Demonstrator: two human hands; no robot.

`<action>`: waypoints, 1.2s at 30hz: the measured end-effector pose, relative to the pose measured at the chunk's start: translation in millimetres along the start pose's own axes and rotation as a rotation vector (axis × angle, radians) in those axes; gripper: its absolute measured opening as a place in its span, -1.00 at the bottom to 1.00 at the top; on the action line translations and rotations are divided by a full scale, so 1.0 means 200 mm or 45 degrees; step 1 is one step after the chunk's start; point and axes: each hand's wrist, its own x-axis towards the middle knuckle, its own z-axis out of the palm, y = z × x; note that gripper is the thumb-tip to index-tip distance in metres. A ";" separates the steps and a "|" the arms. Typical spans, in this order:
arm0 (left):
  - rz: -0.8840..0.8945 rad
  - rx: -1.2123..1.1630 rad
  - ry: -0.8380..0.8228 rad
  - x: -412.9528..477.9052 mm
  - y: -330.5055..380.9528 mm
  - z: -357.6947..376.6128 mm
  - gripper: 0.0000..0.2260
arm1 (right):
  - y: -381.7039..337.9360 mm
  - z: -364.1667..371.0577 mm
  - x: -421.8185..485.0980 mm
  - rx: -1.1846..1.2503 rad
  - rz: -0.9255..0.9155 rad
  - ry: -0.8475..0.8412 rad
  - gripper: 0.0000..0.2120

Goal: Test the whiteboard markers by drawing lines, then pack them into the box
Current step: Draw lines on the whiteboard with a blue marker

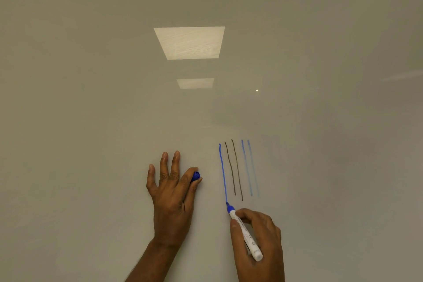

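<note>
Whiteboard surface, glossy pale grey, fills our view. Our left hand rests on it, three fingers spread. Our right hand grips a white-barrelled blue marker, its tip touching the foot of a dark blue line beside two brown lines and two pale blue lines. Left thumb and forefinger pinch a blue cap.
</note>
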 end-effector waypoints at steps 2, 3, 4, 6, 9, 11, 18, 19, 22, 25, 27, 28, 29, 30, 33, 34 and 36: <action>0.005 -0.011 0.008 0.00 0.00 0.00 -0.60 | -0.03 0.00 0.02 0.026 0.018 -0.003 -0.69; 0.009 -0.014 0.010 0.00 0.00 0.00 -0.61 | -0.05 0.00 0.05 0.044 0.005 0.014 -0.63; 0.014 -0.013 0.013 0.00 0.00 0.00 -0.62 | -0.09 0.00 0.09 0.063 -0.012 0.026 -0.58; 0.021 -0.008 0.020 0.00 0.00 0.00 -0.65 | -0.16 0.02 0.18 0.081 -0.053 0.009 -0.62; 0.024 0.014 0.018 0.00 -0.01 0.01 -0.63 | -0.24 0.07 0.31 0.101 -0.078 -0.024 -0.68; 0.016 0.020 0.012 0.00 -0.01 0.01 -0.62 | -0.26 0.11 0.37 0.101 -0.099 -0.028 -0.64; 0.018 0.003 0.012 0.00 -0.01 0.01 -0.63 | -0.21 0.17 0.37 0.041 -0.130 -0.034 -0.56; 0.019 0.005 0.016 0.00 -0.01 0.01 -0.63 | -0.18 0.16 0.33 0.040 -0.129 -0.029 -0.55; 0.021 0.010 0.021 0.00 0.00 0.00 -0.63 | -0.09 0.15 0.21 -0.018 -0.116 0.009 -0.43; 0.010 0.021 0.016 0.00 0.00 0.00 -0.61 | -0.05 0.11 0.08 -0.030 -0.079 0.013 -0.36; 0.006 0.031 0.012 0.00 0.00 0.00 -0.61 | -0.07 0.07 0.03 -0.025 -0.054 -0.015 -0.51; 0.004 0.029 0.011 0.00 0.00 0.00 -0.61 | -0.07 0.06 0.00 -0.029 -0.035 -0.023 -0.66; 0.002 0.024 0.009 0.00 0.00 0.00 -0.61 | -0.06 0.05 -0.02 -0.023 -0.008 -0.029 -0.76; 0.000 0.014 0.005 0.00 0.00 0.00 -0.61 | -0.05 0.05 -0.04 -0.019 0.024 -0.040 -0.76; -0.022 -0.047 -0.027 -0.01 -0.01 0.00 -0.64 | -0.05 0.01 -0.08 0.050 0.136 -0.074 -0.70; -0.034 -0.068 -0.040 -0.01 -0.01 -0.01 -0.65 | -0.07 -0.01 -0.08 0.119 0.179 -0.082 -0.65; -0.046 -0.102 -0.050 -0.02 0.02 -0.04 -0.66 | -0.13 -0.06 -0.09 0.236 0.221 -0.087 -0.50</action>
